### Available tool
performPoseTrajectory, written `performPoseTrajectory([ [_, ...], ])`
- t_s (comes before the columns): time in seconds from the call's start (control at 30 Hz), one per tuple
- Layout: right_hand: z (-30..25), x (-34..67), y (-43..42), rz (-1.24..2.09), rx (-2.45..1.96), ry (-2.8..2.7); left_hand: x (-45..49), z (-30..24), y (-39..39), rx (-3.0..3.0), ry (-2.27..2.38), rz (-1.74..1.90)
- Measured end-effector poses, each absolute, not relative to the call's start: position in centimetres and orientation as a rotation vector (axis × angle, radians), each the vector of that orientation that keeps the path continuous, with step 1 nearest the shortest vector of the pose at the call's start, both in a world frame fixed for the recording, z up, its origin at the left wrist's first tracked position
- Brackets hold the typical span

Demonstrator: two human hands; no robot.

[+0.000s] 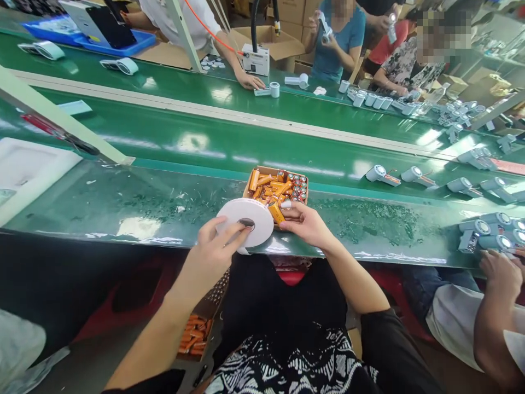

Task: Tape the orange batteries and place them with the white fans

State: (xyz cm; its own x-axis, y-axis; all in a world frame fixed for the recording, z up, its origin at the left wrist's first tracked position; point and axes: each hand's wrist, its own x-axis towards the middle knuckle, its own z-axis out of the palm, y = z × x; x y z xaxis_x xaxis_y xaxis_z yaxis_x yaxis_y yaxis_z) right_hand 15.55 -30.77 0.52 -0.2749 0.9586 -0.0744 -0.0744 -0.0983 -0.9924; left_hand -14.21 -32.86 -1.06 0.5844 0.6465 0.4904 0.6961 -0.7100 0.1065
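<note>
My left hand point(219, 238) grips a wide white roll of tape point(232, 213), its fingers reaching into the hole at the core. A short loose end of tape hangs from the roll's lower edge. Just to the right, my right hand point(305, 223) holds an orange-wrapped battery point(276, 212) between thumb and fingers, close against the roll's edge. Behind both hands is a cardboard box point(308, 198) filled with more orange batteries, some lying loose and others standing on end at its right side. The roll covers the box's front left corner.
A green conveyor point(192, 139) runs across, carrying grey handheld units point(377, 173). A slanted post point(61, 117) and white tray point(28, 164) stand left. At right, a co-worker's hand point(498, 271) is beside clustered units. Co-workers sit opposite. Below is another box of orange batteries point(197, 334).
</note>
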Motion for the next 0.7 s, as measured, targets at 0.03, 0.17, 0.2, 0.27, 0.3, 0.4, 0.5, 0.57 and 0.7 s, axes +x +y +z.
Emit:
performPoseTrajectory([
  [0.03,0.9,15.7,-30.4,1.552,-1.056,-1.284,-14.3,-0.5,-32.6,-2.730,-1.152,-0.759],
  [0.17,1.2,15.2,-30.5,1.563,-1.044,-1.139,-13.3,0.7,-32.5,-2.720,-1.111,-0.739],
  [0.2,0.8,14.6,-30.9,1.513,-1.034,-1.036,-12.6,0.6,-32.8,-2.677,-1.099,-0.764],
  [0.27,-0.5,12.8,-32.1,1.357,-0.995,-0.780,-10.7,-0.2,-33.6,-2.576,-1.096,-0.845],
  [0.3,-1.2,11.8,-32.7,1.265,-0.969,-0.652,-9.7,-0.8,-34.0,-2.529,-1.105,-0.900],
  [0.4,-2.3,9.5,-33.8,1.098,-0.894,-0.403,-7.0,-2.3,-35.4,-2.485,-1.176,-1.054],
  [0.5,-0.9,10.7,-33.1,1.122,-0.865,-0.441,-5.8,-2.7,-36.9,-2.585,-1.210,-1.148],
  [0.57,0.9,13.7,-31.9,1.008,-0.825,-0.497,-6.3,-2.6,-37.7,-2.730,-1.119,-1.163],
  [0.7,1.6,21.9,-29.2,0.651,-0.728,-0.467,-11.0,-4.3,-36.2,-2.629,-1.272,-1.140],
])
